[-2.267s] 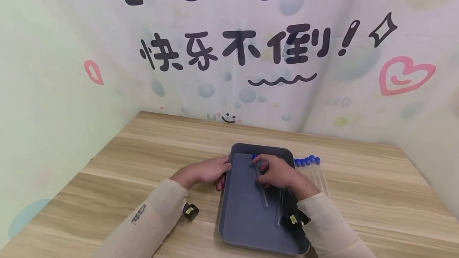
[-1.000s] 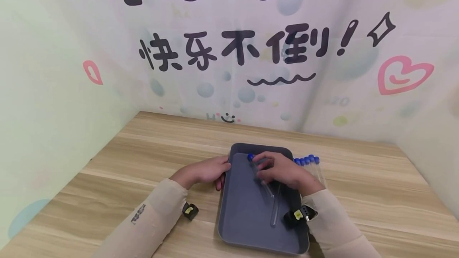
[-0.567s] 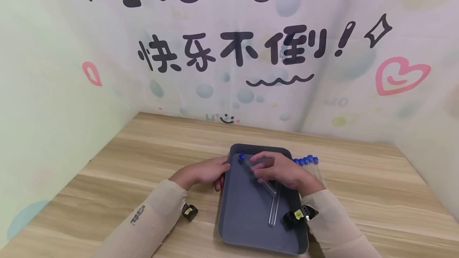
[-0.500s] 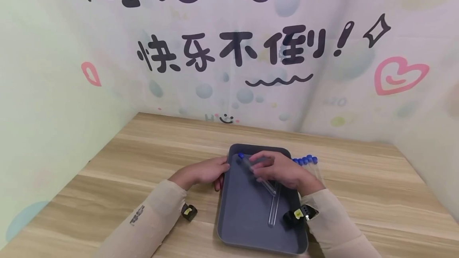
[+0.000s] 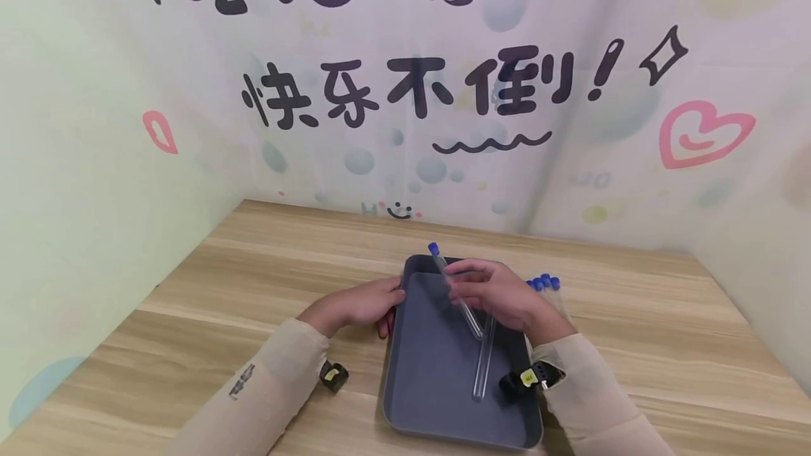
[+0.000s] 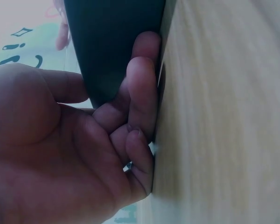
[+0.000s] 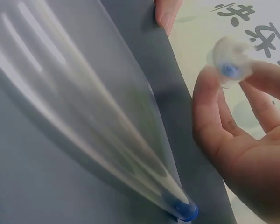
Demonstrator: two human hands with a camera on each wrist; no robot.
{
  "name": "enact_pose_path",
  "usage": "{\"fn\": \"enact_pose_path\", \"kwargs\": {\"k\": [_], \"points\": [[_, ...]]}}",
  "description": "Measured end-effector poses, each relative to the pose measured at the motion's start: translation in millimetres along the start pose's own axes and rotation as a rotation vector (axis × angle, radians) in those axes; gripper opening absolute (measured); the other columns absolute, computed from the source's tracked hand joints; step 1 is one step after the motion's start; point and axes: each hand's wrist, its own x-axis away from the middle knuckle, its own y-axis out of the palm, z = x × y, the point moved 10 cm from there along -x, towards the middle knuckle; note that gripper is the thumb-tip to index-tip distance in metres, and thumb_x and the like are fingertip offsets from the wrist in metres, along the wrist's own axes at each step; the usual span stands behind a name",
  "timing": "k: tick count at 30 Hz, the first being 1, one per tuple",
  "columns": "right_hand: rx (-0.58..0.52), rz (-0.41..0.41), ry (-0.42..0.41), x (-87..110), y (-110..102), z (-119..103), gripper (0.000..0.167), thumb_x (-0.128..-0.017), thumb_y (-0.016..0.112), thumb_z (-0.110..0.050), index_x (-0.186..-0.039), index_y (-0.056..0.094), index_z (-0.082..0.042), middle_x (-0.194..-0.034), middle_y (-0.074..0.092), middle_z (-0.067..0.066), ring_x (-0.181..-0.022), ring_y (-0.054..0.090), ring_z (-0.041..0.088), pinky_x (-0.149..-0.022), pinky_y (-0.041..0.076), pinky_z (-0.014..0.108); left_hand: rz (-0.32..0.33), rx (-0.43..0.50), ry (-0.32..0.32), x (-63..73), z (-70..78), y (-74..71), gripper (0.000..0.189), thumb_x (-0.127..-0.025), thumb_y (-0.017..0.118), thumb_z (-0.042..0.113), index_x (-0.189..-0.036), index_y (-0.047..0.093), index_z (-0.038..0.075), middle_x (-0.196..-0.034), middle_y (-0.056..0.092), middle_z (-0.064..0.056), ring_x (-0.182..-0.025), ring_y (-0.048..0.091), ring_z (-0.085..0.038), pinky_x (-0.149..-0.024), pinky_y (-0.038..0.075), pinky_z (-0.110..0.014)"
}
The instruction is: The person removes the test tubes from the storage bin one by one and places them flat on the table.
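A dark grey tray point(image 5: 421, 385) lies on the table, and my left hand point(image 5: 357, 302) grips its left side. In the left wrist view the thumb is at the tray's edge and the curled fingers point(image 6: 142, 86) sit against its wall, close to the tabletop. My right hand point(image 5: 500, 294) pinches a clear test tube point(image 5: 470, 319) with a blue cap point(image 5: 434, 248), held tilted over the tray. The right wrist view shows this tube point(image 7: 231, 60) nearly end-on between thumb and fingers. A second capped test tube point(image 5: 483, 368) lies in the tray, its cap hidden by the right hand in the head view.
Several more blue-capped test tubes point(image 5: 545, 281) lie side by side on the wooden table point(image 5: 640, 329), just right of the tray and partly behind the right hand. A printed cloth point(image 5: 355, 181) hangs behind the table's far edge.
The pinched test tube has swung its cap end left, then risen so the cap overlaps the tray's far rim. The tube lying in the tray has shifted slightly left. The left hand stays put.
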Motion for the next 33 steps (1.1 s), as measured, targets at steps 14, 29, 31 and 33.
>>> {"fn": "enact_pose_path", "kwargs": {"k": [14,29,31,33], "points": [[-0.009,0.049,-0.027,-0.5,-6.3,-1.1,0.045,-0.096,0.062,-0.003,-0.138,0.049,0.006,-0.126,0.058,0.021,-0.104,0.064,0.022,-0.086,0.056,0.027,0.008,-0.009,0.002,0.6,0.0,0.4,0.035,-0.110,0.027,0.016,-0.134,0.049,0.006,-0.072,0.058,-0.009,-0.056,0.058,-0.019,-0.059,0.052,-0.030],[0.006,0.093,-0.114,17.6,-15.0,-34.8,0.031,-0.095,0.065,-0.008,-0.125,0.059,-0.014,-0.109,0.061,0.001,-0.096,0.065,0.017,-0.083,0.053,0.025,0.012,0.012,0.012,-1.4,0.5,1.8,0.034,-0.109,0.029,0.016,-0.134,0.049,0.007,-0.069,0.056,-0.008,-0.054,0.058,-0.019,-0.058,0.052,-0.030],[0.007,0.102,-0.125,20.8,-16.7,-40.8,0.029,-0.095,0.065,-0.008,-0.122,0.060,-0.018,-0.110,0.061,0.001,-0.095,0.065,0.015,-0.083,0.052,0.025,0.013,0.014,0.010,-0.5,0.5,1.2,0.034,-0.109,0.029,0.015,-0.134,0.049,0.007,-0.070,0.056,-0.009,-0.054,0.058,-0.019,-0.058,0.052,-0.030],[0.012,0.106,-0.133,24.0,-18.5,-45.1,0.028,-0.095,0.065,-0.007,-0.120,0.060,-0.019,-0.111,0.060,0.001,-0.095,0.065,0.014,-0.084,0.052,0.025,0.016,0.010,0.008,0.8,0.6,-0.2,0.034,-0.109,0.029,0.015,-0.135,0.049,0.007,-0.070,0.057,-0.009,-0.054,0.058,-0.019,-0.058,0.052,-0.030]]}}
